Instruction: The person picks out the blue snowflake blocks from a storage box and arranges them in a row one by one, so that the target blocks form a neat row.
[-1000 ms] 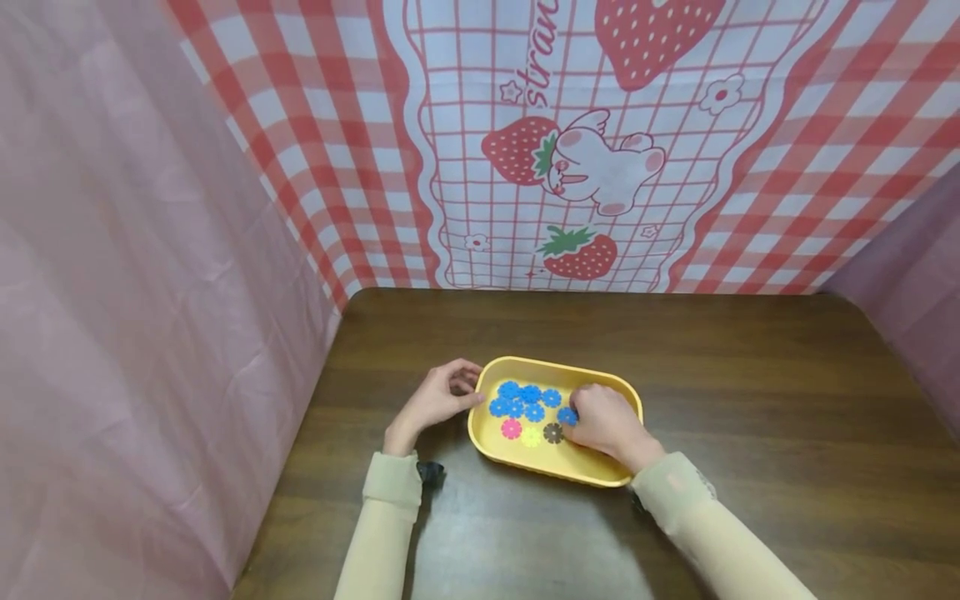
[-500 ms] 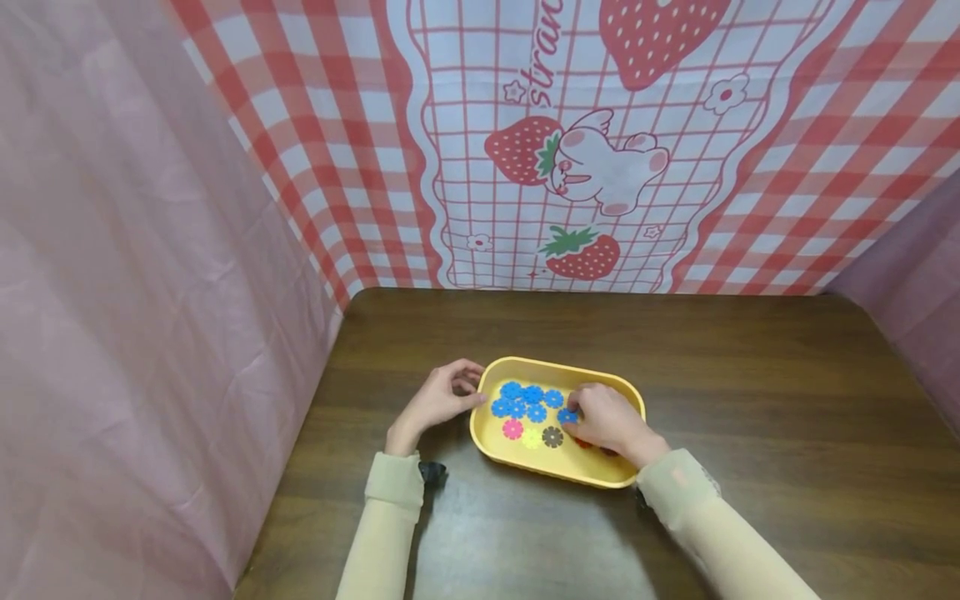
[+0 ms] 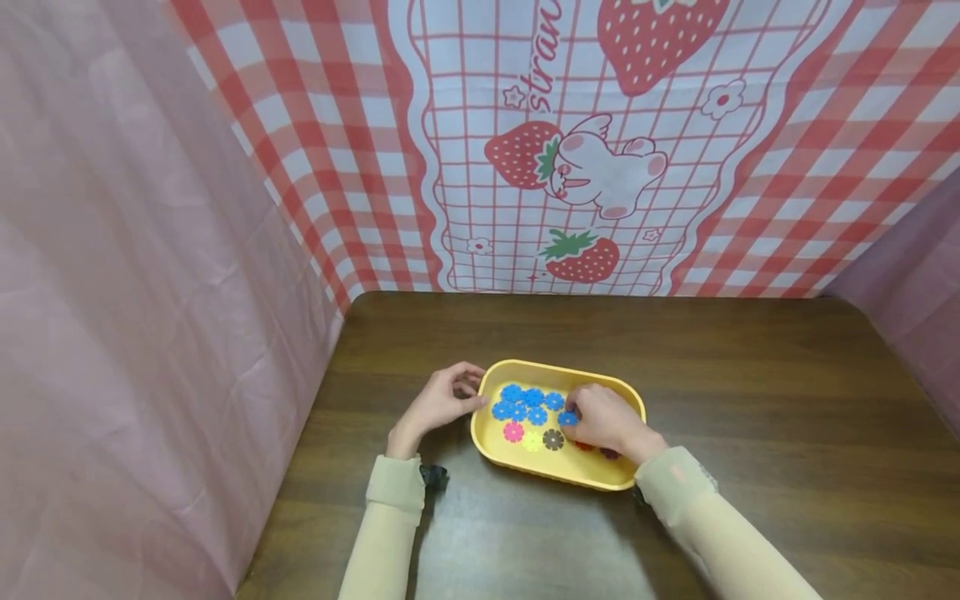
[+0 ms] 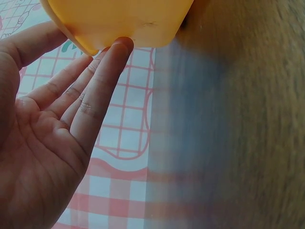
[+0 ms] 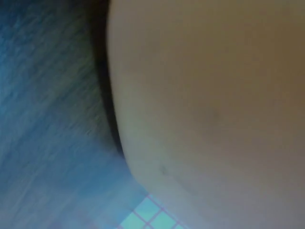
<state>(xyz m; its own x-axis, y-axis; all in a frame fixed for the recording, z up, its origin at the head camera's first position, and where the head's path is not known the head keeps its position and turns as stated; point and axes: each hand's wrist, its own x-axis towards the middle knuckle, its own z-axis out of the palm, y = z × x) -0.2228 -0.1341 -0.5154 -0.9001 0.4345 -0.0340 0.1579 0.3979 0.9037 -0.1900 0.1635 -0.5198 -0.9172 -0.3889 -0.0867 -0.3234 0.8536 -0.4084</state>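
Note:
A yellow plastic bin sits on the table with several flower-shaped snowflake discs inside. Blue snowflake discs cluster at its left. In front of them lie a pink disc, a yellow-green disc and a brown disc. My right hand reaches into the bin and pinches a blue snowflake disc between thumb and fingers. Red and dark maroon discs show partly beneath that hand. My left hand touches the bin's left end, its fingers fairly straight against the wall in the left wrist view.
The brown wooden table extends around the bin. A red-and-white checked cloth with strawberries hangs behind it, and a pink curtain hangs at the left. Skin fills most of the right wrist view.
My right hand has lifted slightly, uncovering parts of the red and maroon discs beneath it, with the blue disc at its fingertips. The left hand stays at the bin's end.

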